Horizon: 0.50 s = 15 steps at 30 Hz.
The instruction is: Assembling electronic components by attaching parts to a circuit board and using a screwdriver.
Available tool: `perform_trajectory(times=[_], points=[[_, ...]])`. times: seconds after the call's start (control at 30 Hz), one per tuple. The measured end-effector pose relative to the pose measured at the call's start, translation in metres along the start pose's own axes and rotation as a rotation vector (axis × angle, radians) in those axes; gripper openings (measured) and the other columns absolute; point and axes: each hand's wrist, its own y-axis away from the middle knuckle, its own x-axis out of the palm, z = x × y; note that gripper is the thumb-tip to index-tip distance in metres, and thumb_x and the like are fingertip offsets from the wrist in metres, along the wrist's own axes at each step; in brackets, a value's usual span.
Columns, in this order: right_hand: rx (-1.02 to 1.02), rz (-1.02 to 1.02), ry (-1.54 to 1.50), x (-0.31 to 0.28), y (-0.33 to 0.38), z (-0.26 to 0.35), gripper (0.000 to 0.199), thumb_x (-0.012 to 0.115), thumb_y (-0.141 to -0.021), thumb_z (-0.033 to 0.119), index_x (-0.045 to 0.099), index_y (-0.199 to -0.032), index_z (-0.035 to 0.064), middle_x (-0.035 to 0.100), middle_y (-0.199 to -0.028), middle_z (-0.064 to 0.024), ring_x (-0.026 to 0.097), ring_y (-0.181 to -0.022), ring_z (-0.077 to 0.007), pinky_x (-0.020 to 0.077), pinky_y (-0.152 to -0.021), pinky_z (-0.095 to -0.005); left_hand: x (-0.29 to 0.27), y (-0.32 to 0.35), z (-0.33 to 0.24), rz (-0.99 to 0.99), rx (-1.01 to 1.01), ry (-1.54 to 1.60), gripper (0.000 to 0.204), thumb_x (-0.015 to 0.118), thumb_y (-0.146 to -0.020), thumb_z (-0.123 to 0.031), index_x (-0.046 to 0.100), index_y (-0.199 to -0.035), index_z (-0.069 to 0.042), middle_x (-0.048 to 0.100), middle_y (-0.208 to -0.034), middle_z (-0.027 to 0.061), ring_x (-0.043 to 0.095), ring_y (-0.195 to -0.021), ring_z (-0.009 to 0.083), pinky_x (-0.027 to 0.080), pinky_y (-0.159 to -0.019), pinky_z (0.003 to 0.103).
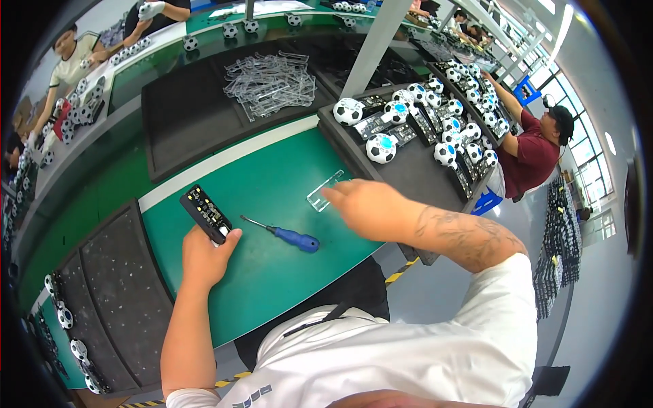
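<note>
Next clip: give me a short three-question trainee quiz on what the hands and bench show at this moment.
1. True or false: the left hand holds a black circuit board.
2. Which tool lies on the green mat between the two hands?
A. pliers
B. a blue-handled screwdriver
C. a hammer
3. What is the right hand reaching to at the far edge of the mat?

Key
1. True: its fingers grip the board's near end.
2. B; no hand touches it.
3. A small clear plastic piece; the fingertips are at it, but whether they grip it cannot be told.
</note>
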Motion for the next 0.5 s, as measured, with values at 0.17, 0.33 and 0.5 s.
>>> perform_trajectory(times=[0.17, 0.33, 0.5], points=[[-0.112, -0.317, 0.225, 0.065, -0.027, -0.005, 0.044, 0.064, -0.092, 0.019, 0.058, -0.134, 0.0068, 0.07, -0.113, -0.0123, 0.071, -0.099, -0.0312, 0.0568, -0.086, -0.0374, -0.004, 0.003, 0.0, 0.01, -0.046, -0.018, 0.03, 0.082, -0.086, -0.028, 0.071, -0.093, -0.001, 0.072, -0.085, 0.0135, 0.066, -0.072, 0.03, 0.053, -0.069, 0.04], [-0.123, -0.016, 0.265, 0.052, -0.035, -0.009, 0.032, 0.064, -0.092, 0.02, 0.062, -0.122, 0.0091, 0.071, -0.105, -0.0111, 0.071, -0.094, -0.0309, 0.0573, -0.082, -0.0398, -0.005, 0.003, 0.001, 0.033, -0.008, 0.003, 0.03, 0.082, -0.086, -0.029, 0.071, -0.093, -0.002, 0.071, -0.084, 0.0128, 0.065, -0.073, 0.0297, 0.053, -0.07, 0.041], [-0.169, 0.19, 0.273, 0.032, -0.051, -0.009, 0.018, 0.063, -0.091, 0.016, 0.063, -0.109, 0.011, 0.071, -0.095, -0.0098, 0.071, -0.084, -0.031, 0.0573, -0.075, -0.04, -0.008, 0.002, -0.001, 0.04, -0.016, -0.004, 0.03, 0.081, -0.087, -0.03, 0.071, -0.093, -0.002, 0.07, -0.085, 0.012, 0.065, -0.074, 0.0294, 0.053, -0.071, 0.041]])
